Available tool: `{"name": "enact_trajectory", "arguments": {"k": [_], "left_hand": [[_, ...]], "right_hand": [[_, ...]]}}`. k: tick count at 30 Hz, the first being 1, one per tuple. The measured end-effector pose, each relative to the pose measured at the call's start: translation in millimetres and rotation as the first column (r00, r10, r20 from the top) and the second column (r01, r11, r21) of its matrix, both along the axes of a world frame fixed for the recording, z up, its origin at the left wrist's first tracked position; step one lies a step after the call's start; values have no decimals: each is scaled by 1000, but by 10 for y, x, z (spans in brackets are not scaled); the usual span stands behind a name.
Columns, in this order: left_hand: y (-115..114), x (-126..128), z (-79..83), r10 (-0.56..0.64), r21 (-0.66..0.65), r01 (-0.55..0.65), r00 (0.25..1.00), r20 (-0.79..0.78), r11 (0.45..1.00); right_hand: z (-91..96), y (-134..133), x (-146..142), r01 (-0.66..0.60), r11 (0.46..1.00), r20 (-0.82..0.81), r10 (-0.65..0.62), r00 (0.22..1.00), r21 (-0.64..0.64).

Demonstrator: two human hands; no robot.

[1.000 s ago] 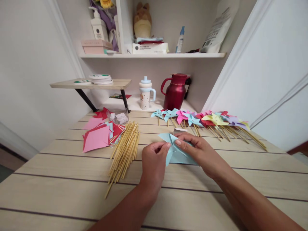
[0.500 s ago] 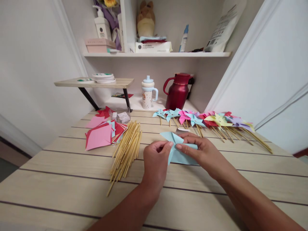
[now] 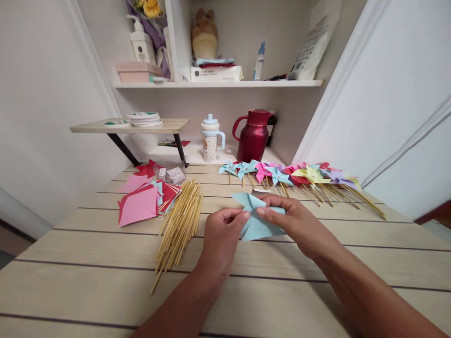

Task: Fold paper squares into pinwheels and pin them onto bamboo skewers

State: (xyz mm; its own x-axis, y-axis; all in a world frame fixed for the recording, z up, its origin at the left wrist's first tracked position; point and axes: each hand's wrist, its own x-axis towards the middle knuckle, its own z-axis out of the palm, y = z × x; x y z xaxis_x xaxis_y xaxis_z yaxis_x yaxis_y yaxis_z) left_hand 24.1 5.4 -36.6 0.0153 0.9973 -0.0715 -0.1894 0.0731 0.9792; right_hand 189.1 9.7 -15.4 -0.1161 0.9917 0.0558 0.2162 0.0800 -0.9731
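Paper squares: pink, red and pale blue sheets [image 3: 138, 206] lie in a loose, fanned pile on your left, well apart from both hands.
Clear bag: small white pieces [image 3: 175, 175] show in it, just beyond the sticks; too blurred to tell what they are.
Sticks: a loose bundle of straw-coloured sticks [image 3: 179, 230] lies between the pile and your left hand; mind your forearm does not roll them.
Left hand: your left hand [image 3: 222, 230] pinches the folded paper near its middle, thumb on top; press there lightly, as a hard pinch would likely crease the curve.
Blue paper: the light blue paper [image 3: 262, 228] is in front of you, gripped between both hands, one point standing up at the far side; bring each point square to the centre so the folds match.
Right hand: your right hand [image 3: 299, 223] grips the right side, thumb on top, fingertips close to the left's; steady the paper here without flattening the bends.
Pinwheels: a row of coloured pinwheels on sticks [image 3: 313, 175] lies beyond your right hand; leave them elbow room.
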Motion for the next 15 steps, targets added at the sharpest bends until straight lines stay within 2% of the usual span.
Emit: {"name": "enact_trajectory", "arguments": {"k": [4, 10, 15], "left_hand": [[-7, 16, -4, 46, -15, -47, 998, -32, 999], [-13, 29, -14, 0, -19, 0, 1000, 23, 1000], [-17, 32, -3, 10, -27, -10, 1000, 17, 1000]], "right_hand": [[-31, 14, 34, 31, 998, -25, -32, 999, -48], [-23, 40, 28, 46, 989, 58, -54, 997, 142], [-21, 40, 8, 50, 987, 34, -56, 998, 155]]}}
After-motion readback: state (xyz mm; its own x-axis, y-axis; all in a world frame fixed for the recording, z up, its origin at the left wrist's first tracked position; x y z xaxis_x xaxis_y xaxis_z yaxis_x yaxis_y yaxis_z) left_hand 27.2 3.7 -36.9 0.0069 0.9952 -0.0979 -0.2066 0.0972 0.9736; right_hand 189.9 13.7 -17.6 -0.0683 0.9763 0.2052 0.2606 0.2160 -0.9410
